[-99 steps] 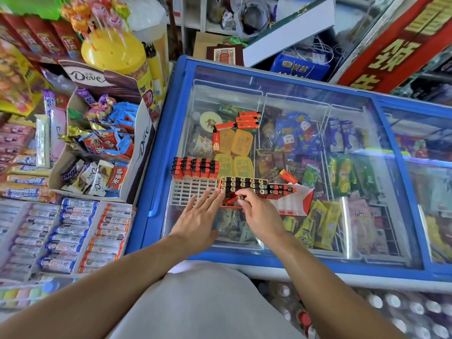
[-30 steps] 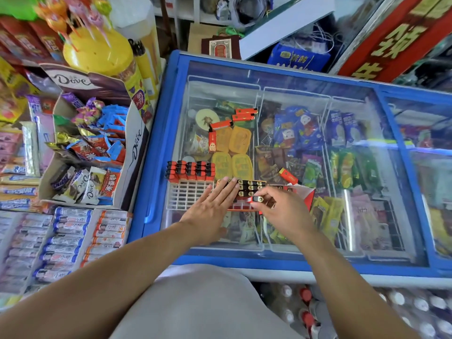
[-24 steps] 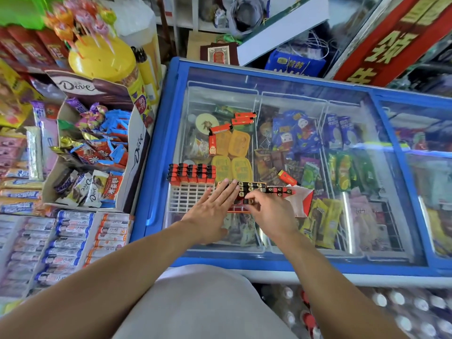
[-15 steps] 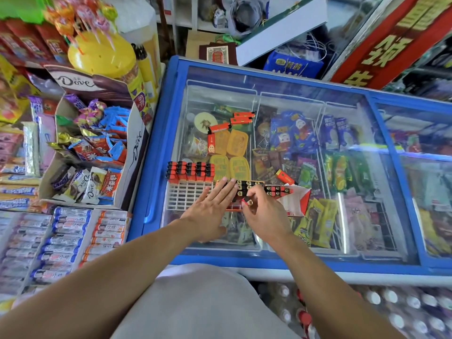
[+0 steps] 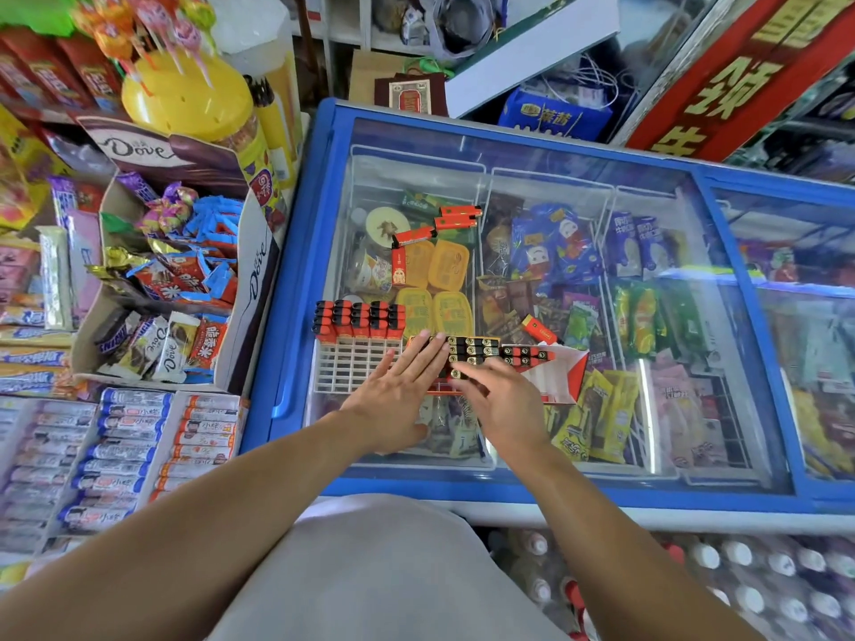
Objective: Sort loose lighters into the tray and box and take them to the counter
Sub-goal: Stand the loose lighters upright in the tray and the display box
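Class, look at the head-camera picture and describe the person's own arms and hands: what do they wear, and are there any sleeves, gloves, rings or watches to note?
Both forearms are bare up to the frame edge, with no sleeves in view. The left hand and right hand wear no gloves, and no ring, watch or bracelet shows on either wrist or finger. Below the arms, light grey clothing covers the person's body.

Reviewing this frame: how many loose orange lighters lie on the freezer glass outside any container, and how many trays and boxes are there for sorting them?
Loose orange lighters: 5
White grid tray: 1
Red and white box: 1
Total: 7
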Available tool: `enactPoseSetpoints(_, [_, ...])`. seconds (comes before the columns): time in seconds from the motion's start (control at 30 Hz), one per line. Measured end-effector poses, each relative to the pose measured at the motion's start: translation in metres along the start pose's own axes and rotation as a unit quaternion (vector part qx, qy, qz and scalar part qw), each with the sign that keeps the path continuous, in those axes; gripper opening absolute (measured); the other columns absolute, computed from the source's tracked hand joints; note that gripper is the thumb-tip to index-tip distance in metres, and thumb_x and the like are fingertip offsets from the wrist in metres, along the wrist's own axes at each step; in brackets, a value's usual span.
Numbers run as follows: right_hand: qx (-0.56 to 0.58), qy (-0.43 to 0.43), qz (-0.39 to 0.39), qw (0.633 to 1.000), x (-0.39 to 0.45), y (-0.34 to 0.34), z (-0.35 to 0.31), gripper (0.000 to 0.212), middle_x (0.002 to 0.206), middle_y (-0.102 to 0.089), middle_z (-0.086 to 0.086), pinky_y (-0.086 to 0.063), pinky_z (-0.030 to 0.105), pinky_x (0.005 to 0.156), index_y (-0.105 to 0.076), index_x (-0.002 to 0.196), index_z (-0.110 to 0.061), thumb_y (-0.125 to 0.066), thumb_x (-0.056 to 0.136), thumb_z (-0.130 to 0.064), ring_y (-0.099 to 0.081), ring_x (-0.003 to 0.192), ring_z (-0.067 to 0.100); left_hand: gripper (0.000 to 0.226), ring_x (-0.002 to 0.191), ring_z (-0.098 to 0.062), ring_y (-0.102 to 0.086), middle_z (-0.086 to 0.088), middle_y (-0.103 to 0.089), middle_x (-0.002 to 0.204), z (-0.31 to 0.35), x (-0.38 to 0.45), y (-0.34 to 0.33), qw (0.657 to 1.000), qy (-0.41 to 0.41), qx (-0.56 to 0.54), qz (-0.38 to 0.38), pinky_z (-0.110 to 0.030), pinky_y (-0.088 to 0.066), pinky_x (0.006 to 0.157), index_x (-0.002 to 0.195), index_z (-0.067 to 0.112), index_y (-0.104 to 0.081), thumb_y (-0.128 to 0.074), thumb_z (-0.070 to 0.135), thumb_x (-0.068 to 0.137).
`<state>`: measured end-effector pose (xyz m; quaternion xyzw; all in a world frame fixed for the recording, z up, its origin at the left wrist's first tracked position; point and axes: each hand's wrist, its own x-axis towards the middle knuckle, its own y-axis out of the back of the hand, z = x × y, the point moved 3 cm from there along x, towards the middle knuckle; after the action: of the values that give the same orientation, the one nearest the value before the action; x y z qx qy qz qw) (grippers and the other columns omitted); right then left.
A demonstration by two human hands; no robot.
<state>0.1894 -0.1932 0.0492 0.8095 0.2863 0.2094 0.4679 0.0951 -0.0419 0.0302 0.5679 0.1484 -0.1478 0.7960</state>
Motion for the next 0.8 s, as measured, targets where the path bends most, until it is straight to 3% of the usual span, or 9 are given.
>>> enactPoseSetpoints(0.2, [0.035,-0.003,0.042,0.998,0.009,0.002,0.0,0.028,0.094,-0.076,-0.006,-0.056,0.026,0.065,-0.077,0.109,-0.024,-0.078,0.084,-0.037,-0.069,0.076,0.01,0.111,0.144,-0.015,0.041,0.005,0.044,0.158,0.0,0.0,0.0,1.0,-0.003,0.007,0.005,-0.05,0.003,0.127,0.152,0.02,0.034,-0.057,0.047,0.095])
enactPoseSetpoints(0.5, [-0.015,0.024,0.034,0.999,0.005,-0.003,0.0,0.031,0.086,-0.074,-0.012,-0.055,0.027,0.055,-0.076,0.109,-0.029,-0.081,0.08,-0.038,-0.067,0.07,0.006,0.11,0.144,-0.016,0.042,0.004,0.045,0.157,-0.001,0.0,-0.003,1.0,-0.009,0.012,0.016,-0.051,0.001,0.127,0.152,0.02,0.035,-0.055,0.05,0.096])
enactPoseSetpoints(0.6, [0.006,0.018,0.052,0.998,0.01,0.012,-0.003,0.034,0.084,-0.075,-0.013,-0.053,0.023,0.055,-0.075,0.113,-0.028,-0.077,0.083,-0.045,-0.066,0.065,0.002,0.11,0.144,-0.016,0.042,0.004,0.045,0.157,-0.002,0.0,-0.003,1.0,-0.011,0.017,0.017,-0.051,0.0,0.127,0.152,0.019,0.036,-0.054,0.051,0.097])
enactPoseSetpoints(0.7, [0.011,0.002,0.096,0.995,0.035,0.04,0.001,0.025,0.087,-0.075,-0.011,-0.052,0.023,0.051,-0.073,0.114,-0.025,-0.069,0.094,-0.038,-0.064,0.063,0.003,0.109,0.144,-0.018,0.043,0.002,0.045,0.157,-0.001,-0.001,-0.003,0.999,-0.005,0.041,0.012,-0.054,0.001,0.125,0.15,0.02,0.038,-0.051,0.053,0.098])
enactPoseSetpoints(0.8, [-0.001,-0.04,0.073,0.997,0.083,0.056,0.008,0.024,0.097,-0.073,-0.013,-0.04,0.012,0.048,-0.067,0.121,-0.026,-0.061,0.098,-0.032,-0.059,0.063,-0.001,0.106,0.145,-0.023,0.042,-0.005,0.043,0.158,0.001,-0.001,0.0,0.996,-0.011,0.082,0.032,-0.058,0.008,0.123,0.152,0.022,0.036,-0.049,0.054,0.098])
